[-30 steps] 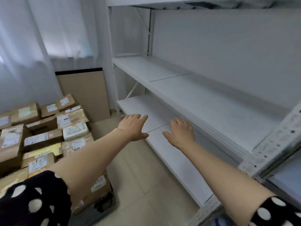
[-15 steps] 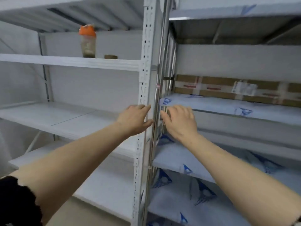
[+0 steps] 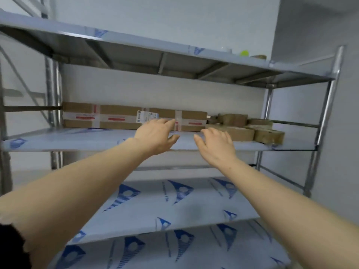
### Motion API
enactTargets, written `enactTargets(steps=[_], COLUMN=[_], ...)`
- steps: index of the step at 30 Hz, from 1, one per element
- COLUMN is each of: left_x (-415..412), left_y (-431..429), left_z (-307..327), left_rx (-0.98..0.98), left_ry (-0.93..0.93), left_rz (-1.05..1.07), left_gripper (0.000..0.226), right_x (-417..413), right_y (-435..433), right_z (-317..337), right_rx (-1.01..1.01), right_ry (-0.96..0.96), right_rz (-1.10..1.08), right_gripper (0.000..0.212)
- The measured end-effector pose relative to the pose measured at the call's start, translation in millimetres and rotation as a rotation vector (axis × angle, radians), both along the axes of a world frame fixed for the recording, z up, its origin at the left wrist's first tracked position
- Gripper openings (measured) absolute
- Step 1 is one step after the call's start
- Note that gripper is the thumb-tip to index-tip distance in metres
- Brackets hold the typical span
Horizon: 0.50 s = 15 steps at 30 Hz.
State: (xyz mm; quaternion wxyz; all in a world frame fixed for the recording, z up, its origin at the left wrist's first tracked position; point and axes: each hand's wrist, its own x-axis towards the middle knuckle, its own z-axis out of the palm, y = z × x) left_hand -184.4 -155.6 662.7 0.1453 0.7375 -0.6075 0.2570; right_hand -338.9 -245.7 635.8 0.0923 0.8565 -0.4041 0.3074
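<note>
Both my arms reach forward toward a metal shelving rack. My left hand [image 3: 155, 134] hovers open, palm down, over the front of the middle shelf [image 3: 77, 139], its fingertips in front of a long flat cardboard box [image 3: 120, 117] that lies at the back of that shelf. My right hand [image 3: 215, 145] is open too, fingers spread, just right of the left hand and holding nothing. The long box carries white and red tape and a white label.
Several small cardboard parcels [image 3: 252, 129] are piled at the right end of the same shelf. Lower shelves [image 3: 174, 202] are covered in film with blue logos. A yellow-green object [image 3: 244, 53] sits on the top shelf. A grey wall [image 3: 340, 133] closes the right side.
My view has swung right from the white empty rack to the metal rack with the boxes. Both hands stayed open and stretched out ahead of me.
</note>
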Motion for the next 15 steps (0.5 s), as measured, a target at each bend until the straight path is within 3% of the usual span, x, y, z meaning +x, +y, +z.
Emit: enactTargets(steps=[7, 15], left_x=[-65.7, -94.6], left_y=[-108.9, -229.9], left_z=[6.8, 6.8], left_rx=[0.048, 0.062], left_ry=[-0.034, -0.073], left_rz=[-0.115, -0.234], left_gripper=[0.059, 0.06], right_x=[-94.8, -142.0], right_y=[-86.6, -189.3], right_z=[-9.2, -10.8], right_rx=[0.083, 0.147], right_ry=[0.008, -0.038], right_rz=[-0.153, -0.299], right_gripper=[0.05, 0.053])
